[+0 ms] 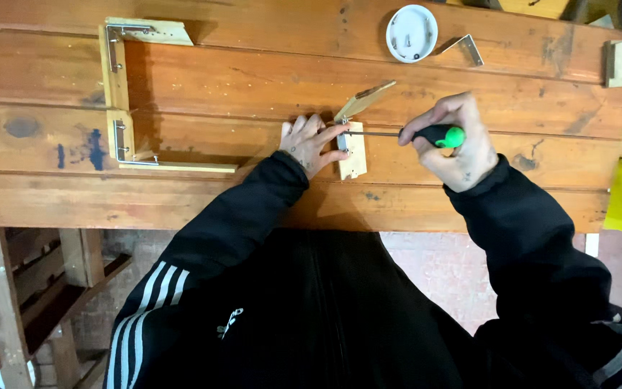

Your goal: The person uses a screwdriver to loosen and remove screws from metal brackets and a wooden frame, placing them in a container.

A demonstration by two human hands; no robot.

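Observation:
My right hand (456, 140) grips a screwdriver (426, 134) with a black and green handle, its thin shaft lying level and pointing left. The tip meets a metal corner bracket (343, 136) on two small pale wood pieces (354, 151) joined at an angle. My left hand (309, 141) rests on the wooden table (253, 86), its fingers pinching the bracket and steadying the wood pieces from the left. Black sleeves cover both arms.
A three-sided frame of pale wood strips with metal brackets (118, 94) lies at the table's left. A round white lid holding small screws (412, 33) and a loose metal bracket (468, 47) sit at the back. A wood block (620, 63) is at the far right edge.

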